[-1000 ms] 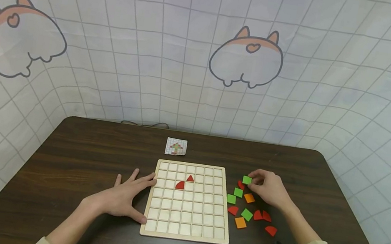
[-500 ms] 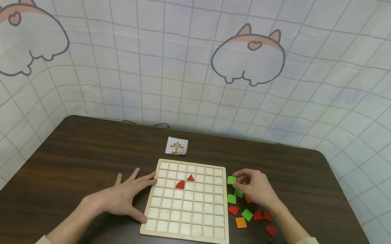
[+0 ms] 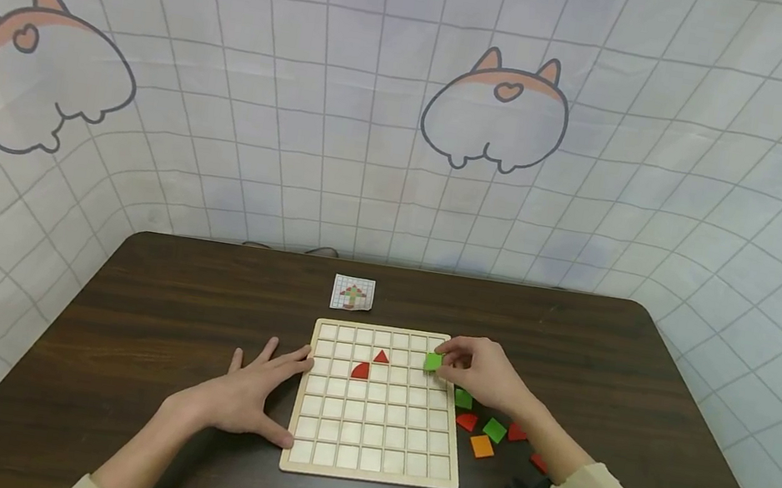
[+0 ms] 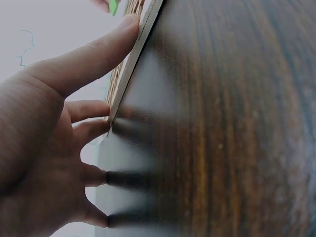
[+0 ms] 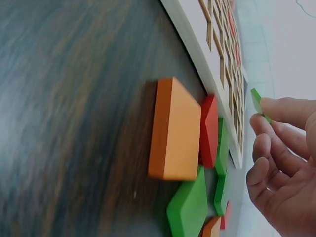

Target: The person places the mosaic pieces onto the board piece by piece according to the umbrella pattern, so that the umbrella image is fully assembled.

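A pale wooden grid board (image 3: 373,435) lies on the dark table, with a red triangle (image 3: 382,356) and a red quarter-circle piece (image 3: 360,370) in its cells. My left hand (image 3: 235,398) is spread along the board's left side, fingertips and thumb (image 4: 98,54) resting at the edge. Over the board's upper right part, my right hand (image 3: 485,374) pinches a green square tile (image 3: 432,362) between thumb and fingers. In the right wrist view that green tile (image 5: 256,101) is held above the level of the board, its other fingers curled below.
Right of the board lie loose pieces: a green square (image 3: 494,431), an orange square (image 3: 481,446), a red piece (image 3: 466,421) and several others, some hidden under the right hand and forearm. A small printed card (image 3: 352,294) with an arrow-like pattern lies behind the board.
My right hand has carried the green square tile leftward from the loose pieces to over the board's right side. My left hand and the red pieces on the board have stayed put.
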Tool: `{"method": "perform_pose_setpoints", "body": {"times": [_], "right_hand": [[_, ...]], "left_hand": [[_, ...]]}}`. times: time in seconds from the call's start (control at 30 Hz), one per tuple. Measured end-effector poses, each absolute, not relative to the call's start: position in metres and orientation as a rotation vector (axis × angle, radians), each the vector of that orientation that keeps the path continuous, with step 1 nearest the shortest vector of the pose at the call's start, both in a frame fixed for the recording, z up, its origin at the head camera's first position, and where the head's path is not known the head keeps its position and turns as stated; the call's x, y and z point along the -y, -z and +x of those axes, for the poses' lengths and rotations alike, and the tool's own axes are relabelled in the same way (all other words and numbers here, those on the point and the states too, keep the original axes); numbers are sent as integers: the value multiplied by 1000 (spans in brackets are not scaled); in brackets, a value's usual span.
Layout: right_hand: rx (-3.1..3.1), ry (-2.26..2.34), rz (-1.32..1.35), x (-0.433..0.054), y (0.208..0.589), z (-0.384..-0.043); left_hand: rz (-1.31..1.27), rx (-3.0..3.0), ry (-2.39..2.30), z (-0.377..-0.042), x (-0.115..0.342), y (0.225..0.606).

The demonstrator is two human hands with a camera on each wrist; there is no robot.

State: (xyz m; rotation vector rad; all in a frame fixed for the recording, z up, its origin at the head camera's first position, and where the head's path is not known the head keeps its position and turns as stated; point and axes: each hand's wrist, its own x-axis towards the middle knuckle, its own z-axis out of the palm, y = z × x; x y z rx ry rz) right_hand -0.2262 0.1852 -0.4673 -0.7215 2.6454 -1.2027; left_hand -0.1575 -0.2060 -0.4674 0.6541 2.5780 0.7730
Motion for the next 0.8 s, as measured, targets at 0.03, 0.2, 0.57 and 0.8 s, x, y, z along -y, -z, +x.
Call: {"method": "perform_pose_setpoints", "body": {"times": [0.03,0.2,0.57,0.8], "right_hand": [[-2643,1197,-734,-183,467,-226],[-2639,1181,-786,-173,468,-224],[-2611,1169,-833,-154,469,-222],[-2573,1178,-863,-140,470,-221]], "left_hand": [[655,-2579,-767,-158,206,468],[668,-2580,-768,-157,207,468],[690,-2581,-760,-157,208,467],[695,-2585,-760,-157,208,466]]}}
